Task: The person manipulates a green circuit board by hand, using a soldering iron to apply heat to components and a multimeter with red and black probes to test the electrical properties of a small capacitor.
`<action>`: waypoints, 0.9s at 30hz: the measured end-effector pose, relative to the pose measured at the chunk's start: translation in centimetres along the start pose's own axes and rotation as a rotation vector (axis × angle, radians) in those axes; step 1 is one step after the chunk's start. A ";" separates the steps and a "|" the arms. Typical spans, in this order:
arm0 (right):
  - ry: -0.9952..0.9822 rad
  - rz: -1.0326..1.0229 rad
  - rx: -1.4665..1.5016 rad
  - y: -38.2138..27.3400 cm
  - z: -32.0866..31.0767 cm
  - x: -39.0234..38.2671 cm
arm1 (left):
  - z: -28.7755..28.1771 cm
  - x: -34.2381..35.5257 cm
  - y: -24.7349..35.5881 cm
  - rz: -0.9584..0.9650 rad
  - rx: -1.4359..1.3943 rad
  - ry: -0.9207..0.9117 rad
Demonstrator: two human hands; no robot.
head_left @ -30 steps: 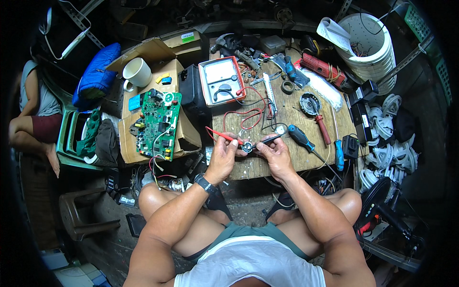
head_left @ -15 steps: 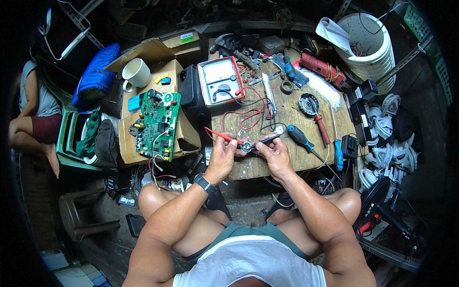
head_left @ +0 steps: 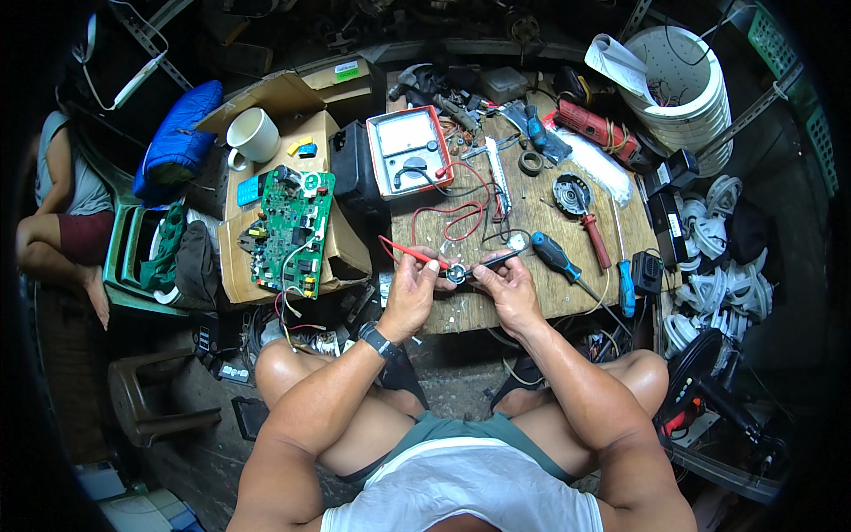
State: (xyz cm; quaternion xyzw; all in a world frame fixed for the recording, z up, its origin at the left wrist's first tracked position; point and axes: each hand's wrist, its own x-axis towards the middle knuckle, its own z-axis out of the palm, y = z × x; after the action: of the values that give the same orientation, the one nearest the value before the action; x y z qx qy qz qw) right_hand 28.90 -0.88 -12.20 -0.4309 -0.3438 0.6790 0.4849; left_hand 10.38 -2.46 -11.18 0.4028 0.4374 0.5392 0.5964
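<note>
My left hand (head_left: 412, 291) is closed round a red test probe (head_left: 413, 254), its tip angled toward a small round part (head_left: 456, 273) between my hands. In my right hand (head_left: 510, 288) is a black test probe (head_left: 502, 258), pointing at the same part from the other side. My fingertips on both sides reach the round part's edge; its kind is too small to tell. Red and black leads (head_left: 450, 211) run up the wooden table to an analog multimeter (head_left: 409, 151) in a red-rimmed case.
Left of the table, a green circuit board (head_left: 295, 232) rests on a cardboard box (head_left: 347, 257) with a white mug (head_left: 254, 135). A blue-handled screwdriver (head_left: 555, 254), an angle grinder (head_left: 597, 127) and a tape roll (head_left: 531, 161) lie right. A person (head_left: 71, 195) sits far left.
Almost nothing differs. The small round part and the probe ends have shifted very slightly; both hands keep their hold.
</note>
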 end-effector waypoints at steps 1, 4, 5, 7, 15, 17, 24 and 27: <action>0.003 -0.002 -0.002 0.0 0.0 0.0 | 0.0 0.0 0.0 -0.004 0.001 0.002; 0.005 -0.002 -0.010 0.1 0.0 0.1 | 0.0 0.0 0.1 -0.016 -0.001 0.008; 0.005 0.000 -0.004 0.1 0.0 0.1 | 0.0 -0.1 0.1 -0.018 -0.006 0.008; 0.005 0.002 0.007 0.2 -0.1 0.1 | 0.0 0.0 0.0 -0.016 -0.011 0.006; 0.004 0.011 -0.002 -0.1 0.1 0.0 | -0.2 0.1 -0.4 0.000 0.023 0.017; -0.001 0.019 0.005 -0.2 0.1 -0.1 | -0.2 0.1 -0.4 -0.004 0.020 0.015; -0.007 0.010 0.013 0.0 0.0 0.0 | 0.0 0.0 -0.3 0.013 -0.014 0.012; -0.006 0.012 0.015 -0.1 0.0 -0.1 | -0.2 0.0 -0.3 0.007 -0.006 -0.002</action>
State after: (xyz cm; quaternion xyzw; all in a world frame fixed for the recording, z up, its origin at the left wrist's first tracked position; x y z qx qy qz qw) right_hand 28.92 -0.93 -12.05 -0.4273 -0.3376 0.6856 0.4831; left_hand 10.33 -2.46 -11.52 0.4030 0.4338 0.5421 0.5963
